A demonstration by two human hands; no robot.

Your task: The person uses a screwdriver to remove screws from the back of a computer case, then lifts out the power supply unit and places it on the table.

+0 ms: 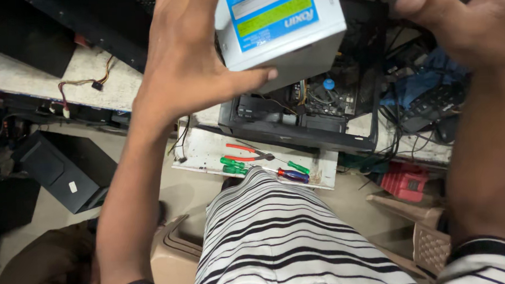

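Observation:
My left hand grips the left side of a grey metal power supply box with a blue and green label, held up close to the camera. My right hand is raised at the upper right, thumb pointing toward the box; I cannot tell whether it touches the box. Below the box an open black computer case lies on a white bench, its board and cables showing.
Red-handled pliers and green and red-blue screwdrivers lie on the bench's front edge. A black keyboard and tangled cables sit right. A black case stands on the floor left, a red box and plastic chairs lower right.

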